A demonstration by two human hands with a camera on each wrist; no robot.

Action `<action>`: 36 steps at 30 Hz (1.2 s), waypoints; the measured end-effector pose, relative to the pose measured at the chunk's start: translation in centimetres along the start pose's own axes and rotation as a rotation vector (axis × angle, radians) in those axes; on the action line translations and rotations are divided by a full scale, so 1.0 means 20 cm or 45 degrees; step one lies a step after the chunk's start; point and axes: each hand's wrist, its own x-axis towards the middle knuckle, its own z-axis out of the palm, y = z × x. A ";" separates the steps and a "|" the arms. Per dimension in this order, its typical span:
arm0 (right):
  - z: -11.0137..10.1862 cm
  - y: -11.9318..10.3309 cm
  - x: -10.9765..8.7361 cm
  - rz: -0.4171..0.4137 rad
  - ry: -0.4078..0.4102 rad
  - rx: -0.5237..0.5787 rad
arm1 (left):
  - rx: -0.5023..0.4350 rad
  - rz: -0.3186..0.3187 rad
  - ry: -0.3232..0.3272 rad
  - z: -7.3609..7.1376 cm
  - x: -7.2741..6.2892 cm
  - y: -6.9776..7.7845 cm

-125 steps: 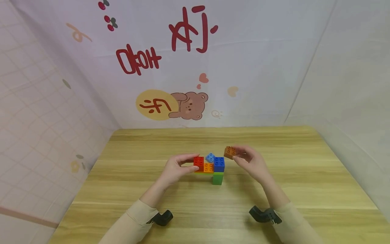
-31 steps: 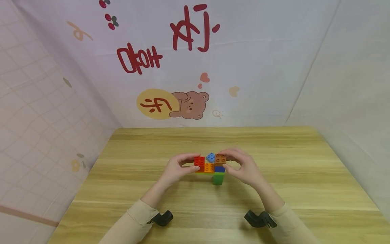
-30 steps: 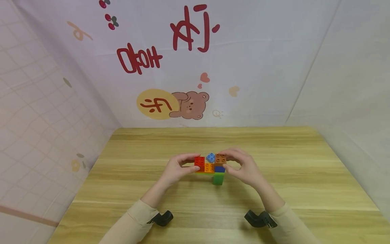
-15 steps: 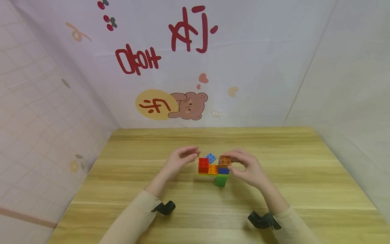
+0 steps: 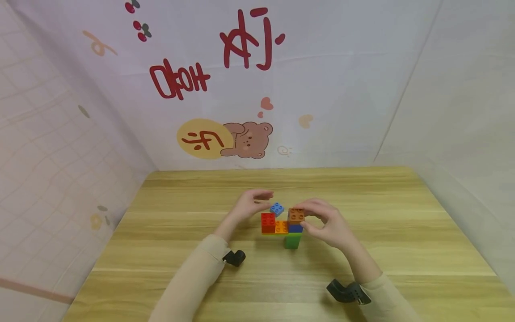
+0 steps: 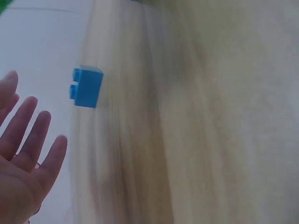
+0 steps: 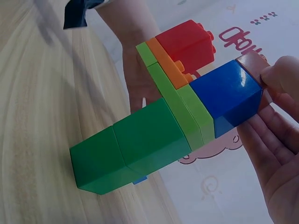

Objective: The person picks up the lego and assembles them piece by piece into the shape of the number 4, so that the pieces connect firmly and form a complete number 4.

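Note:
My right hand [image 5: 330, 223] pinches the brown brick [image 5: 296, 215] between thumb and fingers, at the top of a toy-brick build. Under it sits a dark blue brick [image 7: 229, 95], above lime green pieces [image 7: 180, 102] and two stacked green bricks [image 7: 128, 149]. An orange piece [image 5: 281, 227] and a red brick [image 5: 268, 222] reach out to the left on the lime layer. Behind the build, a light blue brick [image 5: 276, 209] stands on the table. Near that brick is my left hand [image 5: 247, 205], holding nothing; its fingers [image 6: 32, 140] are extended and apart from the brick in the left wrist view.
The build stands on a wooden table [image 5: 193, 277]. A white cloth with printed writing and a bear [image 5: 253, 141] hangs behind the table, with more cloth at both sides. Black curved wrist mounts [image 5: 348, 291] stick out from the sleeves.
The right hand brought the brown brick left onto the dark blue brick and keeps its grip. The left hand let go of the red brick and moved back and right toward the light blue brick.

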 end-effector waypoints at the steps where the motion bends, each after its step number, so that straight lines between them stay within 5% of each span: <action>1: 0.00 0.00 0.00 -0.003 -0.003 -0.004 | 0.028 0.000 -0.009 0.00 0.01 -0.01; 7: 0.01 0.00 0.01 -0.023 0.006 -0.025 | 0.135 -0.007 -0.084 0.01 0.08 -0.04; 15: 0.01 0.00 0.01 -0.030 0.001 -0.010 | 0.126 -0.042 -0.178 0.03 0.11 -0.10; 36: 0.00 0.01 0.01 -0.018 -0.002 0.001 | 0.232 -0.074 -0.212 0.09 0.11 -0.17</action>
